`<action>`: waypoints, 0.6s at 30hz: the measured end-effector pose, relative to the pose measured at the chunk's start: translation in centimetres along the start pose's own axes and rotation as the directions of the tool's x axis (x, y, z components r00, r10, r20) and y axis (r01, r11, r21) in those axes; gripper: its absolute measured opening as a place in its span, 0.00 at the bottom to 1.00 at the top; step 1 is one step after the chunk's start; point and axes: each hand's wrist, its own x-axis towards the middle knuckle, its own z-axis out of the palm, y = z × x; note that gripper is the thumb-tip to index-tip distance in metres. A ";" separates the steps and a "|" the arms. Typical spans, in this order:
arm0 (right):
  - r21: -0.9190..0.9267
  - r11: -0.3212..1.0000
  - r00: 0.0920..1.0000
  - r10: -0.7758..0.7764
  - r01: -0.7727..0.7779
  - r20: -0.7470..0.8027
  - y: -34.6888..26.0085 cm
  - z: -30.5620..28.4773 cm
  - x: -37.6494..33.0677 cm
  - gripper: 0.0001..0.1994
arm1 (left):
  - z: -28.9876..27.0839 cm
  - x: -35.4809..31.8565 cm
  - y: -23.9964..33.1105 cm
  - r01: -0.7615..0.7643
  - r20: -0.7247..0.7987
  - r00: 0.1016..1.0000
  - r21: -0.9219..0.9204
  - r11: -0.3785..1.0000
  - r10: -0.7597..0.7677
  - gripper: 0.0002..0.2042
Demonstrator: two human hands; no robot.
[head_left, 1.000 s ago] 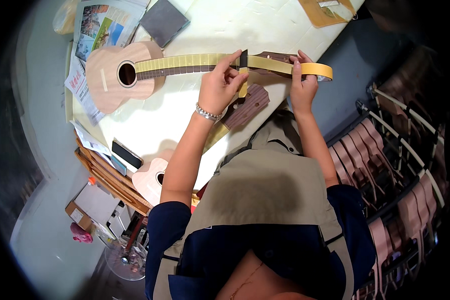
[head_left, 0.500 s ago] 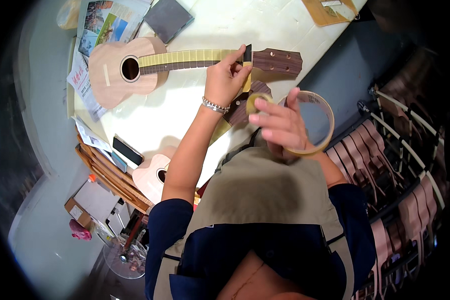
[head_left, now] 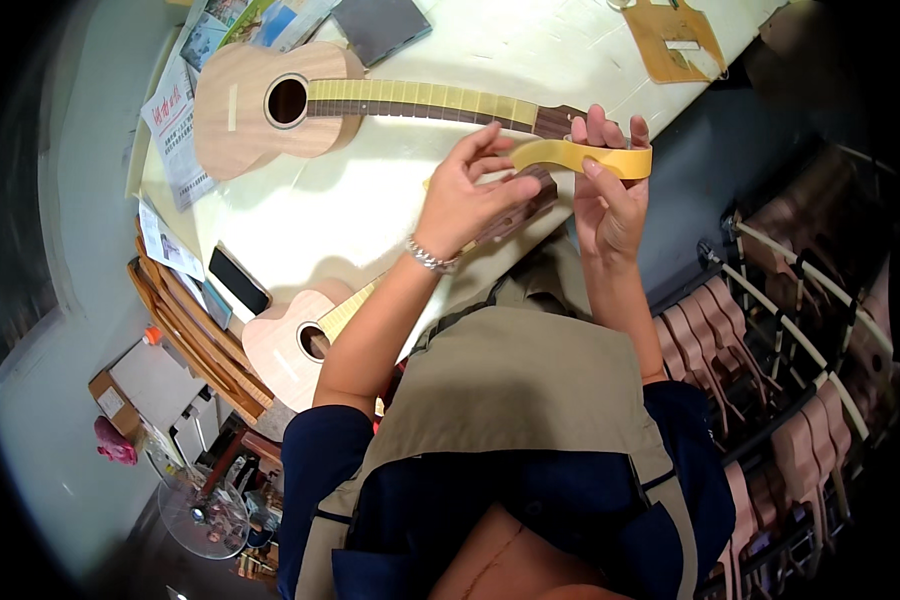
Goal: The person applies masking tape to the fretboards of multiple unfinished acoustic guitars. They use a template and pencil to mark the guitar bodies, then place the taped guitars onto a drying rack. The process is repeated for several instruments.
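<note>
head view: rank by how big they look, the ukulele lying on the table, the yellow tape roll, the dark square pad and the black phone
1. Ukulele, by far the largest.
2. Yellow tape roll, though it is held up nearer the camera in the right hand, so this is unsure.
3. Dark square pad, partly cut off.
4. Black phone, close to the pad.

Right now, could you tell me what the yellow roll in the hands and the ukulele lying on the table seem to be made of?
Yellow tape roll: probably paper masking tape, matte, a strip peeling off. Pale ukulele body: seemingly unfinished light wood, faint grain, dull surface, dark fretboard partly masked with yellow strips.
</note>
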 end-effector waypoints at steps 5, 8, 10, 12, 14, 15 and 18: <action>0.263 0.958 0.993 0.104 -0.116 0.057 0.4 0.2 -0.9 0.30 | 0.3 0.5 -1.4 0.083 -0.100 0.988 -0.328 0.941 -0.121 0.07; 0.614 0.748 0.968 0.191 -0.253 0.165 -1.1 -3.7 -0.3 0.30 | -4.2 -0.3 -0.6 -0.016 -0.124 0.992 -0.070 0.997 0.008 0.04; 0.849 0.518 0.988 0.154 -0.105 0.028 -5.3 -7.3 1.6 0.25 | -10.5 -0.1 0.8 -0.182 -0.163 0.963 0.189 0.965 0.214 0.04; 0.593 0.792 0.989 -0.098 0.144 -0.109 -6.6 -9.9 2.5 0.20 | -16.1 1.5 2.5 -0.159 -0.236 0.924 0.482 0.862 0.302 0.04; -0.255 0.924 0.947 -0.312 0.283 -0.081 -3.5 -7.7 2.5 0.25 | -16.8 3.3 4.9 -0.132 -0.270 0.925 0.434 0.891 0.268 0.06; -0.711 0.617 0.892 -0.450 0.338 0.034 -1.4 -7.0 2.7 0.29 | -18.9 4.9 4.7 -0.356 -0.029 0.805 0.775 0.522 0.592 0.06; -0.872 -0.326 0.857 -0.246 0.366 0.452 -0.4 -4.9 2.8 0.44 | -23.0 7.3 3.5 -0.336 -0.094 0.747 0.802 0.495 0.658 0.08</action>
